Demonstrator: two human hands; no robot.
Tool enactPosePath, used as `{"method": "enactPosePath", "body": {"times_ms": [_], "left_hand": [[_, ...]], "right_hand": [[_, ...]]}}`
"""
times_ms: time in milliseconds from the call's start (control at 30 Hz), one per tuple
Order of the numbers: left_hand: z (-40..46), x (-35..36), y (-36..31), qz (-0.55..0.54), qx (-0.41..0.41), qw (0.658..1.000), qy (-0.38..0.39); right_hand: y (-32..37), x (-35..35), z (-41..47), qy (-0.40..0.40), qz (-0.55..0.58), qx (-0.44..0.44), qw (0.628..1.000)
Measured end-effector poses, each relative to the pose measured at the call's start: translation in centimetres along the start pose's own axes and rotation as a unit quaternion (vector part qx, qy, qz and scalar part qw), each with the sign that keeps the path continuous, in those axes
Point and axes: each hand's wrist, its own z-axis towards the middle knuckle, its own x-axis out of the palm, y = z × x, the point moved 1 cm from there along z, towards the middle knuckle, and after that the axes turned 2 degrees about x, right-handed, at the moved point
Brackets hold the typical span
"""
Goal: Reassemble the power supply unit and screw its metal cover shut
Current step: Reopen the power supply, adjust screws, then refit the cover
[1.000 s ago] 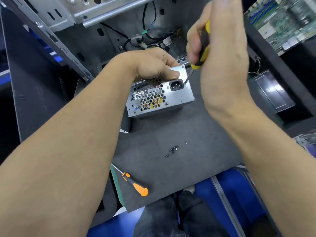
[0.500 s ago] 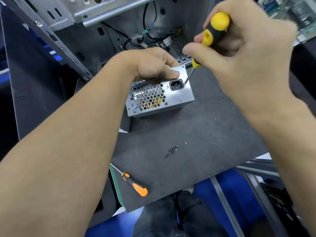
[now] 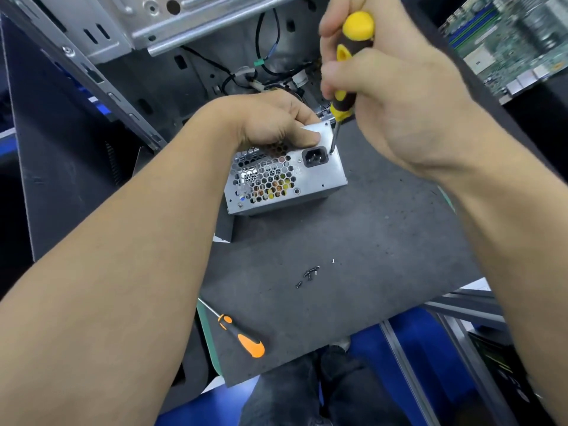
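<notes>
Power supply unit (image 3: 285, 176) standing on the grey mat (image 3: 353, 256), far of centre, just near of the open computer case (image 3: 172, 41). Clamped from the top by the left hand (image 3: 270, 121), fingers curled over the far edge, thumb pressed flat on the metal cover above the socket (image 3: 315, 157). Gripped in the right hand (image 3: 396, 87): a yellow-and-black screwdriver (image 3: 345, 72), near upright, tip planted on the cover just right of the socket. Nearer, a small cluster of loose screws (image 3: 308, 275) on the mat. Near-left, an orange-handled screwdriver (image 3: 239, 333) lying at the mat's edge. Far right, a green circuit board (image 3: 510, 38).
</notes>
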Motion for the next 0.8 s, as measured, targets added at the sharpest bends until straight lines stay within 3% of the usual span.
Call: {"method": "enactPosePath", "body": {"times_ms": [133, 200, 500, 667, 800], "left_hand": [[0.1, 0.1, 0.3, 0.001, 0.007, 1.0, 0.002], [0.1, 0.1, 0.1, -0.001, 0.012, 1.0, -0.001], [0.0, 0.2, 0.1, -0.003, 0.006, 1.0, 0.014], [0.0, 0.0, 0.0, 0.015, 0.022, 1.0, 0.017], [-0.1, 0.2, -0.1, -0.016, 0.017, 1.0, 0.018]], "right_hand": [[-0.1, -1.8, -0.8, 0.036, -0.113, -0.029, 0.992], [0.1, -2.1, -1.0, 0.012, -0.155, -0.027, 0.987], [-0.1, 0.4, -2.5, -0.243, -0.243, -0.069, 0.937], [-0.2, 0.9, -2.6, -0.072, -0.167, -0.059, 0.982], [0.1, -0.4, -2.3, 0.001, -0.161, -0.053, 0.985]]}}
